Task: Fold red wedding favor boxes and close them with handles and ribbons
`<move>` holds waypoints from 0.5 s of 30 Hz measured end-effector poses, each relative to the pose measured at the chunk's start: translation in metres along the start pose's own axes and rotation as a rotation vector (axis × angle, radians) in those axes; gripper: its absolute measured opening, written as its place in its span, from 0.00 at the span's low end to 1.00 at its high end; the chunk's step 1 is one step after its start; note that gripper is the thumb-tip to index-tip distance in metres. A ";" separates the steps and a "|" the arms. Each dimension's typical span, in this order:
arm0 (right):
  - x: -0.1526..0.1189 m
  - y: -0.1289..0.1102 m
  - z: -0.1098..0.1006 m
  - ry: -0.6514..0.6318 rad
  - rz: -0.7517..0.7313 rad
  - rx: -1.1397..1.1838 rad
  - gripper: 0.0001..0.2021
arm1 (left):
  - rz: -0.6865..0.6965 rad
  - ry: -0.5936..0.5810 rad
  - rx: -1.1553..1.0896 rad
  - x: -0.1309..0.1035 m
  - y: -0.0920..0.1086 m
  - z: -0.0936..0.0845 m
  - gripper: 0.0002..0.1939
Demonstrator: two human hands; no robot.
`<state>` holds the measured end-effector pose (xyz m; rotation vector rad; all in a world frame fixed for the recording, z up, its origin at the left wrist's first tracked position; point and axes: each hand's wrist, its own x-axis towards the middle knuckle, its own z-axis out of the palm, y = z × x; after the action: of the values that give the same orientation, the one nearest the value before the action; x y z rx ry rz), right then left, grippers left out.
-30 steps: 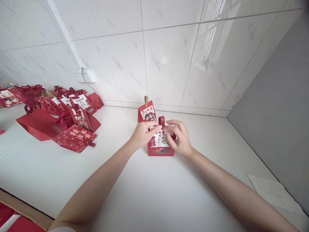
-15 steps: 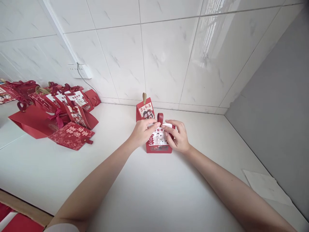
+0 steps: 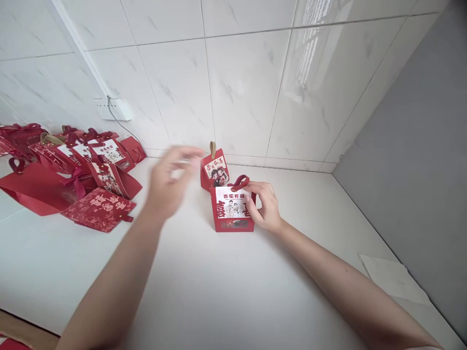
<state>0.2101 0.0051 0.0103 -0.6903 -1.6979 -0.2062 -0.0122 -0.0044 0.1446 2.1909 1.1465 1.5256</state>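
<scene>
the front red gift box (image 3: 233,209) stands upright on the white counter (image 3: 204,291), just below the middle of the view. its white label (image 3: 226,206) reads 吾家有喜 in red over a drawn couple, flanked by large 喜-style characters; the tiny line beneath is too small to read. the right hand (image 3: 267,209), at three o'clock of that box, pinches its upper right corner, the fingers covering part of the label and the top edge beside the dark red loop handle (image 3: 241,182).

at eleven o'clock, just behind, stands a second red gift box (image 3: 215,170) with an olive loop (image 3: 212,149); its calligraphy appears to give the same phrase, and the front box hides its lower part.

the left hand (image 3: 171,182), towards ten o'clock, is smeared by blur, thumb and fingers apart, with nothing visible in its grasp.

at nine to ten o'clock lies a cluster of red boxes (image 3: 76,160), some repeating 吾家有喜, others overlapped or cut off by the picture's edge. a flattened red box (image 3: 100,209) nearest shows white characters turned upside down.
</scene>
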 end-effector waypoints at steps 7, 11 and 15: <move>0.021 -0.017 -0.012 -0.107 0.003 -0.023 0.17 | -0.036 -0.365 0.049 -0.022 -0.019 0.061 0.13; 0.021 -0.018 -0.011 -0.119 0.048 0.101 0.18 | -0.026 -0.471 0.210 -0.020 -0.014 0.050 0.13; 0.014 -0.012 -0.004 -0.004 0.117 0.159 0.14 | -0.083 -0.527 0.145 -0.019 -0.012 0.048 0.08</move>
<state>0.2056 -0.0019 0.0269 -0.6690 -1.6524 0.0122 0.0214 0.0009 0.1036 2.3931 1.1695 0.7730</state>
